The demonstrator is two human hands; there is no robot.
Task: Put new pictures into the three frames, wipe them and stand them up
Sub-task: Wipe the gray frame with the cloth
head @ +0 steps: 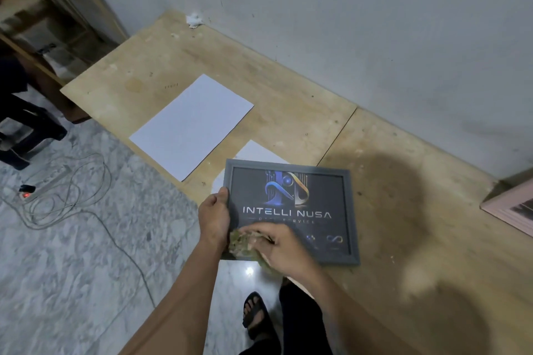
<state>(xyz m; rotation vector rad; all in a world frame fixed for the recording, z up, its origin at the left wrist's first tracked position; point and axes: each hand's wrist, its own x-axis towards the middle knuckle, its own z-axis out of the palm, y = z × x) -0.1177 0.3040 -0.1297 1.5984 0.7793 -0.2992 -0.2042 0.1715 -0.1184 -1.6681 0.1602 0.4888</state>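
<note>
Grey plastic frame (291, 210) — 1 in the hands, held tilted above the near edge of the plywood tabletop (288, 89), pic already inside: dark print w/ a blue-gold logo and the words "INTELLI NUSA". Left hand (214, 217) grips the frame's left edge, thumb on the front rail, fingers clamped round the back. Right hand (284, 251) sits at the frame's lower-left corner, fingers curled on a crumpled greenish cloth (245, 242) pressed to the glass; that hand is blurred.

Count on the tabletop: 2 white sheets — 1 big sheet (191, 127) lying flat near the front edge, 1 smaller sheet (256, 153) partly hidden behind the frame. 1 white crumpled wad (193, 20) at the far corner by the wall (346, 8). At the right edge, 1 pinkish frame (510, 207), only a corner in view.

Below: marble floor (72, 239), 1 power strip (43, 186) w/ a red light and loose grey cable (95, 202), 1 dark stool (26, 135) at left. 1 sandalled foot (255, 311) shows beneath the arms.
</note>
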